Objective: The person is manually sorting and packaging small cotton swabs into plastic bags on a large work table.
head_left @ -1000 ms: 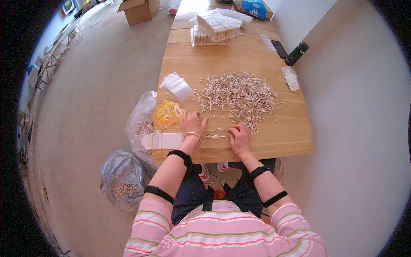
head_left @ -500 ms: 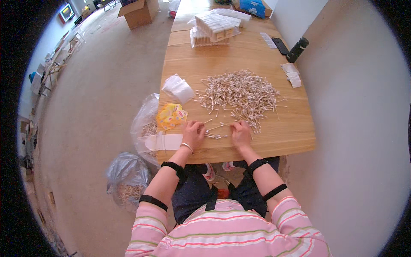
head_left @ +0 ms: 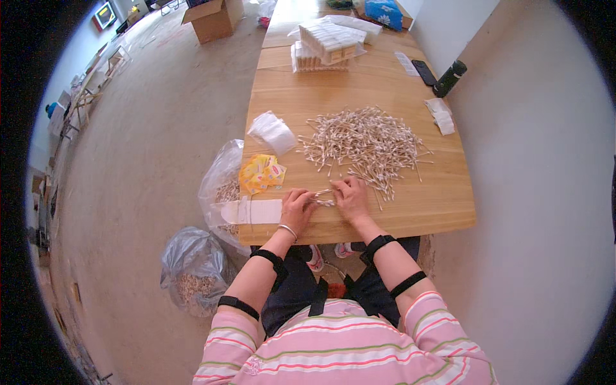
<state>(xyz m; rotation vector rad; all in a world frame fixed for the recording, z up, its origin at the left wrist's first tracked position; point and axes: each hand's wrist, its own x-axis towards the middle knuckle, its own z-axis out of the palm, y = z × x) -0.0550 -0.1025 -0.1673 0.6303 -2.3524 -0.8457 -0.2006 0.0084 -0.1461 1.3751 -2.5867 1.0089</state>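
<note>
Close together at the near part of the wooden table [head_left: 423, 208] are both my hands. My left hand [head_left: 297, 210] is closed round a small bunch of cotton swabs [head_left: 325, 202], whose white tips stick out toward the right. The fingers of my right hand [head_left: 351, 197] are pinched at the end of a swab lying between the two hands; its far end is by my left fingertips. Beyond them spreads a big loose pile of cotton swabs [head_left: 366, 141]. A white paper strip [head_left: 265, 212] lies beside my left hand, with yellow printed packets [head_left: 260, 172] just past it.
Clear plastic sleeves [head_left: 273, 133] lie at the table's left edge. Packed swab bundles [head_left: 329, 43] are stacked at the far end. A dark bottle [head_left: 450, 79] and a phone [head_left: 423, 72] stand by the wall. Bags of swabs [head_left: 194, 269] sit on the floor at left.
My hands have come closer together, the left moving right and the right slightly left. The loose swabs that lay between them are now gathered at my fingers. The view has shifted slightly.
</note>
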